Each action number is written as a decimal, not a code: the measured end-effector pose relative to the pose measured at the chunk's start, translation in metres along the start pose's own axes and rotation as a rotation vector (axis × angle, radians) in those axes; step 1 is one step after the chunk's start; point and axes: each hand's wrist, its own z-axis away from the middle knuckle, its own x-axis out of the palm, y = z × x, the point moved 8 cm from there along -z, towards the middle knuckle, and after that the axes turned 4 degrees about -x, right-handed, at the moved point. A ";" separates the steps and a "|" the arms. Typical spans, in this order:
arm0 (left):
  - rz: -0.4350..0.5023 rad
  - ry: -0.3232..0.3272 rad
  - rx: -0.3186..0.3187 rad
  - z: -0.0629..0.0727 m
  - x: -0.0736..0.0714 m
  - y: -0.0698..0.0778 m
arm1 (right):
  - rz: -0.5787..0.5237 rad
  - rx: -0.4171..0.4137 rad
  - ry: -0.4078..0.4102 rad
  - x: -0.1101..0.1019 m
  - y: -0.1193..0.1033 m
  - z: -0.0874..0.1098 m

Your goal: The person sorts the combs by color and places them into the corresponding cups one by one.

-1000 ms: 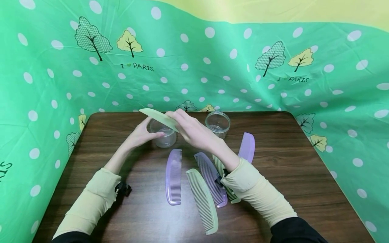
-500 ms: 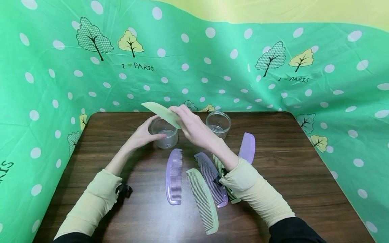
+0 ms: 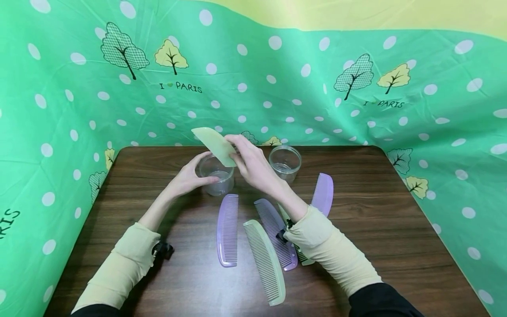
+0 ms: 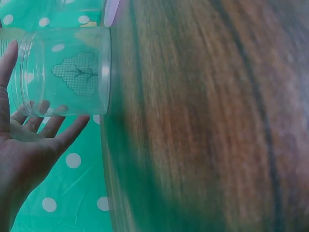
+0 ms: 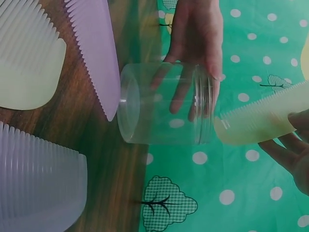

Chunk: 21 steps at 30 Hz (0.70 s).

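Note:
My left hand (image 3: pixel 188 178) holds a clear plastic jar (image 3: pixel 221 187) from its left side, thumb in front and the other fingers behind. The jar stands upright on the table, its mouth uncovered. Between thumb and fingers, my right hand (image 3: pixel 253 163) pinches a light green comb (image 3: pixel 214 145) at the jar's mouth. That comb slants, its far end up to the left and its lower end close to the rim. In the right wrist view, the comb's near end (image 5: pixel 229 130) appears just outside the jar's opening, and nothing shows inside the jar (image 5: pixel 164 130).
A second clear jar (image 3: pixel 286 165) stands right of the first. Nearer lie a purple comb (image 3: pixel 222 233), a green comb (image 3: pixel 271 264) and another purple comb (image 3: pixel 267 218). My right sleeve partly covers one more green comb (image 3: pixel 306 260) and a purple comb (image 3: pixel 324 193).
The green comb in my right hand has turned steeper, its far end rising and shifting right. My right hand has lifted slightly. My left hand has stayed on the jar.

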 end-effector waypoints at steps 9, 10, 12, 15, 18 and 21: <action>0.004 -0.022 0.003 0.003 0.003 0.005 | -0.143 0.090 0.024 0.006 0.013 -0.003; 0.004 -0.022 0.006 0.003 0.004 0.005 | -0.145 0.098 0.029 0.007 0.014 -0.003; 0.004 -0.023 0.013 0.003 0.005 0.006 | -0.139 0.117 0.036 0.008 0.018 -0.003; 0.004 -0.021 0.034 0.002 0.007 0.004 | -0.136 0.145 0.039 0.011 0.023 -0.002; 0.016 -0.027 0.046 0.002 0.009 0.005 | -0.145 0.168 0.037 0.013 0.028 -0.001; 0.022 -0.035 0.047 0.002 0.010 0.005 | -0.149 0.183 0.037 0.014 0.031 0.000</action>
